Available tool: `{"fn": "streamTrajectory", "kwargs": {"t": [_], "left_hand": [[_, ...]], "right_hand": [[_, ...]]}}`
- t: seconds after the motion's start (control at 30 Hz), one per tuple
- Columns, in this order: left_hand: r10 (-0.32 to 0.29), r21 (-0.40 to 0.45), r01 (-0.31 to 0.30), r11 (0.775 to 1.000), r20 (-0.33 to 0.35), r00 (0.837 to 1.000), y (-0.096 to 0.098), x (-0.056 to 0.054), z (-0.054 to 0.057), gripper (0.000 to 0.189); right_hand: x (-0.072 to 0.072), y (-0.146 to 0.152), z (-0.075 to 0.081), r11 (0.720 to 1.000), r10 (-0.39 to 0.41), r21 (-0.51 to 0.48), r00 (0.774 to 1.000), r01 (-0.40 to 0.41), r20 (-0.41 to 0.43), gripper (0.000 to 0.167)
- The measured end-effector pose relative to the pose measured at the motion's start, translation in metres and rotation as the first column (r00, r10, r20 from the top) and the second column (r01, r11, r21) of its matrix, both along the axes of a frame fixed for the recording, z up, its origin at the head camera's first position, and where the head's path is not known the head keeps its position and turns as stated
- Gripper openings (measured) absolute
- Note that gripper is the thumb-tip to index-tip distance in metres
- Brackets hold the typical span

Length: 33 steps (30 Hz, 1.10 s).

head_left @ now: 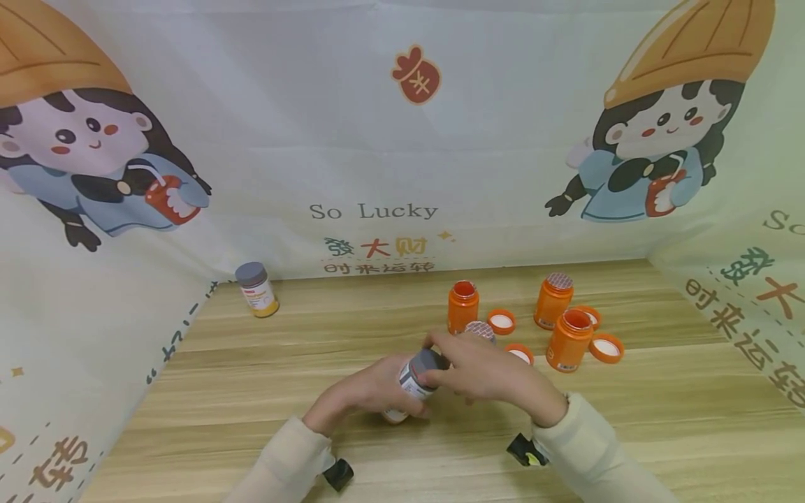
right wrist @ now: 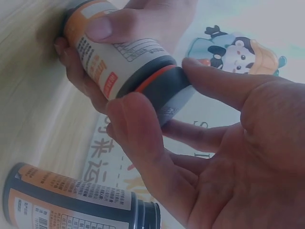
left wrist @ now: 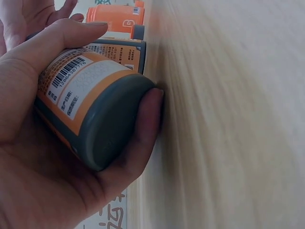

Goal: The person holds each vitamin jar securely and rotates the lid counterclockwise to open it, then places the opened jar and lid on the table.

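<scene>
A bottle with a white-and-orange label (head_left: 410,383) is held tilted in my left hand (head_left: 376,385), low over the wooden table. In the left wrist view its dark base (left wrist: 116,119) faces the camera, with a finger bent across it. My right hand (head_left: 487,370) holds the dark cap (right wrist: 169,93) between thumb and fingers. A thin orange-red band shows between cap and bottle body in the right wrist view. Just beyond my right hand stands an uncapped bottle (right wrist: 71,200), whose foil-patterned top (head_left: 480,331) shows in the head view.
Right of centre stand an orange bottle (head_left: 463,309), a foil-topped one (head_left: 553,304) and another uncapped one (head_left: 569,344). Several orange caps (head_left: 606,348) lie among them, white insides up. A grey-capped bottle (head_left: 258,292) stands at the far left. Printed cloth (head_left: 283,140) walls the table's back and sides.
</scene>
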<state>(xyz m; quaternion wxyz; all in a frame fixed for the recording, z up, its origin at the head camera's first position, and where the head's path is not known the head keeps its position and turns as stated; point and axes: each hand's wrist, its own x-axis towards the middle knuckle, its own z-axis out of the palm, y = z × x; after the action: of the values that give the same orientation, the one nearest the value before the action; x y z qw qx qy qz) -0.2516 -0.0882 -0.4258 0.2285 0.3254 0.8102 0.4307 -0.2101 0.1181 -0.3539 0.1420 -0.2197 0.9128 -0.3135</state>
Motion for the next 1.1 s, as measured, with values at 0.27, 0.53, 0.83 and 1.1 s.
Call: {"fn": "streamTrajectory", "kwargs": {"t": [0.27, 0.53, 0.83, 1.1], "left_hand": [[0.002, 0.008, -0.003, 1.0, 0.017, 1.0, 0.0002, -0.0002, -0.0008, 0.046], [-0.015, 0.001, 0.015, 1.0, -0.02, 1.0, 0.0008, -0.001, -0.0008, 0.043], [-0.012, 0.015, 0.012, 1.0, 0.003, 1.0, -0.0003, 0.0004, -0.0001, 0.043], [0.002, -0.003, -0.002, 1.0, -0.007, 1.0, -0.0006, 0.0017, 0.0001, 0.043]], "right_hand": [[-0.001, 0.0033, 0.0025, 0.997, 0.075, -0.004, 0.996, -0.076, -0.048, 0.05], [-0.0015, 0.0032, 0.0035, 1.0, -0.005, -0.013, 1.0, 0.006, 0.02, 0.047], [-0.0017, 0.0052, 0.0028, 0.997, 0.069, 0.028, 0.996, -0.067, -0.061, 0.047], [-0.0005, 0.0041, 0.0018, 0.996, 0.084, 0.025, 0.994, -0.082, -0.068, 0.038]]}}
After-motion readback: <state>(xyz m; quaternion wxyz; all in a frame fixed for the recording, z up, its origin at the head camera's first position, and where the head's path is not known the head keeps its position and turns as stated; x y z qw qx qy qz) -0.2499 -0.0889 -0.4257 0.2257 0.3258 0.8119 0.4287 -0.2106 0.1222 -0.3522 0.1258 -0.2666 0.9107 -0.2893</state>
